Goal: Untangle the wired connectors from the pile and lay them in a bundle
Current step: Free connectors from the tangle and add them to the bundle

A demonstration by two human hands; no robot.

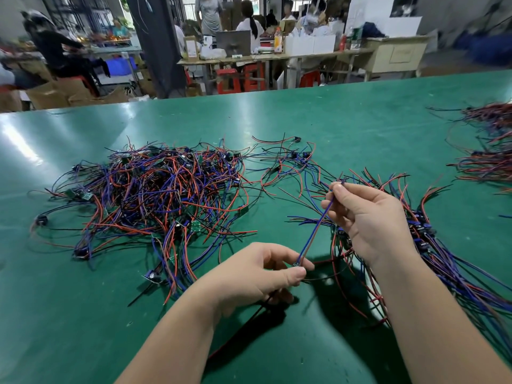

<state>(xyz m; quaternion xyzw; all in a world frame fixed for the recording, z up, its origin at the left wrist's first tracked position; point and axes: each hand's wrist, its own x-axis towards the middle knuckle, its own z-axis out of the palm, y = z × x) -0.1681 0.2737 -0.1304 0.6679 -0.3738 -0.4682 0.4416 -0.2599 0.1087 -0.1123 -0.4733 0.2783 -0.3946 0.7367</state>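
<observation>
A tangled pile (155, 195) of red, blue and black wired connectors lies on the green table (304, 120), left of centre. One wired connector (314, 231) is stretched taut above the table between my hands. My left hand (257, 275) pinches its small connector end between thumb and forefinger. My right hand (368, 217) pinches the wire's far tips, raised higher. A laid-out bundle (432, 245) of connectors runs under and to the right of my right hand, its wires trailing toward the lower right.
More wire heaps (490, 151) sit at the table's far right edge. Loose connectors (293, 162) lie scattered between pile and bundle. Beyond the table are other workbenches, red stools (238, 79), cardboard boxes and several people.
</observation>
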